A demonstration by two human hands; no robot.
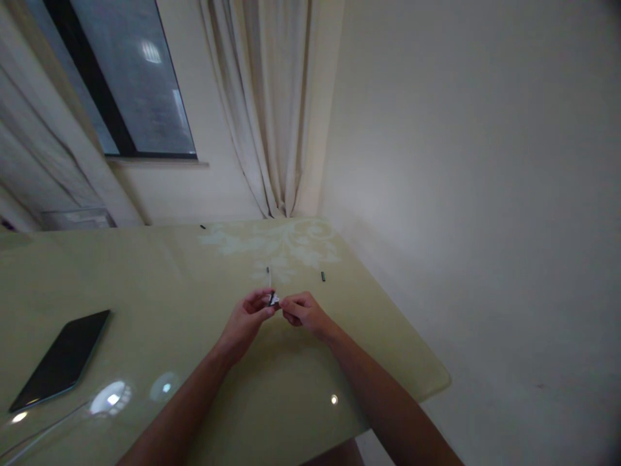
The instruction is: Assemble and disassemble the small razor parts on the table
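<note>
Head view: the small dark-and-white piece [274,300] is between both hands above the table [160,291], probably light, stiff and delicate, best pinched by its edges; its long axis is too small to read. A thin white strip [270,279] beside it points to 12 o'clock. The left hand [245,323], half curled, pinches the piece; the right hand [305,314], fingers bunched, meets its 3 o'clock side, grip unclear.
</note>
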